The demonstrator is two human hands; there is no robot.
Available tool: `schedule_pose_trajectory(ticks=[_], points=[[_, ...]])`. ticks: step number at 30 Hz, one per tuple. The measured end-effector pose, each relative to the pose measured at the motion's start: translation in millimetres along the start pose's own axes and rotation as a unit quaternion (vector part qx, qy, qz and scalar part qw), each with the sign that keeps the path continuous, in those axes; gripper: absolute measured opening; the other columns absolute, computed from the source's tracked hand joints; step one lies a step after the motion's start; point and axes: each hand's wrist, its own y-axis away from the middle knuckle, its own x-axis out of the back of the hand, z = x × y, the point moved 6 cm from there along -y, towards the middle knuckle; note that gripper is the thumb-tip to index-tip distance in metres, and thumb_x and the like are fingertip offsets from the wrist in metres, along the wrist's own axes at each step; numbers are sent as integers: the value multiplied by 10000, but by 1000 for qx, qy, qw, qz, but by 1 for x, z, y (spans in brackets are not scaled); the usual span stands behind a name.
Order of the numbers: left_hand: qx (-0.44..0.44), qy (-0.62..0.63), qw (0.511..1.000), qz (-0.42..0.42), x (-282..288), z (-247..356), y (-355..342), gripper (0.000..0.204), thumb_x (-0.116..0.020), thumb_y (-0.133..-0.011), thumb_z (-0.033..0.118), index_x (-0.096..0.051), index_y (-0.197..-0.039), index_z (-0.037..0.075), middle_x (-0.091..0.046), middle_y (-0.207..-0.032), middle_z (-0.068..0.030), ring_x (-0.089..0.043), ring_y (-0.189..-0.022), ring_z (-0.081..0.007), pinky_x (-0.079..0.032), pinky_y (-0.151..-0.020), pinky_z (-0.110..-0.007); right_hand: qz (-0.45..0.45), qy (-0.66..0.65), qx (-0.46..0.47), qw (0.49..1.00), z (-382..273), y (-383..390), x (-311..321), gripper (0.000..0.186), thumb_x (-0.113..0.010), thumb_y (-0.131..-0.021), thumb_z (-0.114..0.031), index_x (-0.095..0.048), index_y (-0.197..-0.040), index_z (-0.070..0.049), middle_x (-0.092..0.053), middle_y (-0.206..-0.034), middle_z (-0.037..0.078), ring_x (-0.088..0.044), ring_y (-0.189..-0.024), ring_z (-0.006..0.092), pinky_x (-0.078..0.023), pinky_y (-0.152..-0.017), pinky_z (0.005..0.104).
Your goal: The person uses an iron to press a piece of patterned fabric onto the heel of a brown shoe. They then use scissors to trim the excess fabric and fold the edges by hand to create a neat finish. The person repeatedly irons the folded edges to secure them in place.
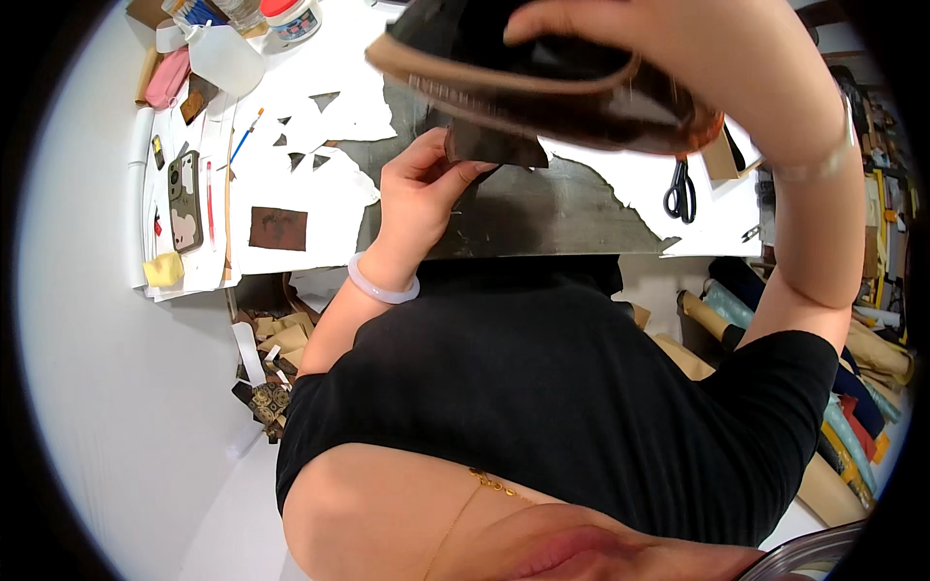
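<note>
My left hand (417, 184) pinches a small dark brown piece, leather-like (499, 147), between thumb and fingers above the dark work surface (542, 218). Close above it, a large glossy dark brown object with a tan rim (542, 116) is held tilted in the air, blurred at its edges. I cannot make out its kind. My right hand (591, 24) grips it from the far side, arm raised high, and most of those fingers are hidden. Whether the small piece touches the large object, I cannot tell.
Black scissors (681, 194) lie to the right of the dark surface. On the left are a brown square patch (278, 229), a phone (184, 200), a yellow sponge-like block (163, 269), a blue brush (246, 136) and a translucent bottle (225, 60). A red-lidded tub (291, 19) stands at the back.
</note>
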Motion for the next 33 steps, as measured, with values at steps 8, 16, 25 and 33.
schedule_pose_trajectory(ticks=[8,16,25,33], points=[[26,-28,999,-19,-5,-4,0,171,-704,-925,-64,-724,-1094,-52,-715,-1082,-45,-665,-978,-99,-520,-883,-240,262,178,408,856,35,-12,-50,402,-719,-930,-358,-667,-1110,-2,-696,-902,171,-700,-854,310,-570,-790,376],[1,1,1000,-31,-13,0,-3,197,-710,-927,-57,-711,-1123,-39,-694,-1084,-10,-650,-969,-86,-510,-890,-238,145,43,-16,988,81,-70,7,481,-771,-866,-423,-706,-1046,18,-718,-1022,222,-696,-951,346,-555,-840,406],[-30,-139,986,-87,2,1,-5,142,-720,-909,-52,-696,-1048,-38,-644,-1055,-34,-626,-989,-121,-486,-895,-254,272,-169,-92,943,177,-172,-31,516,-858,-803,-381,-678,-1066,25,-713,-989,237,-682,-923,391,-537,-809,422],[-64,-188,972,-124,7,6,-9,176,-753,-886,-2,-708,-1053,-37,-651,-1087,-63,-623,-1015,-165,-484,-908,-289,339,-328,-44,881,219,-241,-114,500,-883,-797,-339,-684,-1081,20,-719,-987,208,-675,-903,339,-527,-835,413]])
